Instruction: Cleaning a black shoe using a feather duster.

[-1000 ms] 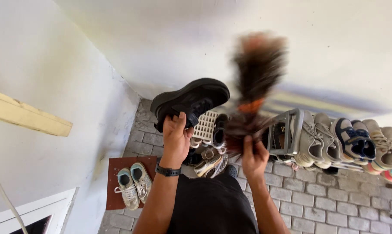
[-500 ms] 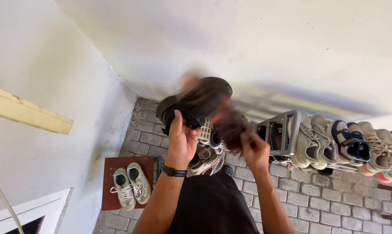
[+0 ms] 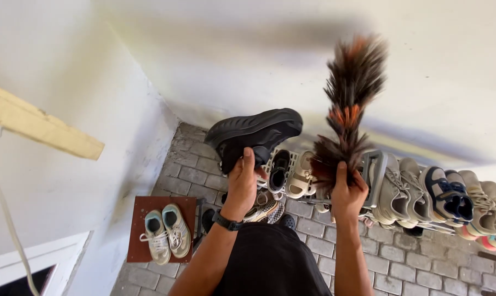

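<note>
— Fingers first: what are they doing?

— Fingers of the left hand (image 3: pixel 241 181) are curled tight round the heel end of a black shoe (image 3: pixel 256 133), thumb pressed up against its side. The right hand (image 3: pixel 347 192) is closed round the base of a feather duster (image 3: pixel 347 104), thumb lying along the handle end.

— And where does the shoe sit?

— Raised in front of the person, tilted, toe pointing right, with the white wall (image 3: pixel 259 49) behind it. The duster stands nearly upright just to the right of it, apart from the shoe, its brown, black and orange feathers fanning upward.

— Anything on the wrist?

— A dark watch (image 3: pixel 227 222) on the left one.

— What lies further out?

— Below the hands, a metal shoe rack (image 3: pixel 376 170) holds a row of pale and navy sneakers (image 3: pixel 439 189). More footwear is piled beneath the shoe. Lower left, a pair of light sneakers (image 3: pixel 165 230) rests on a brown mat (image 3: pixel 138 219), on the grey paved floor (image 3: pixel 401 257).
</note>
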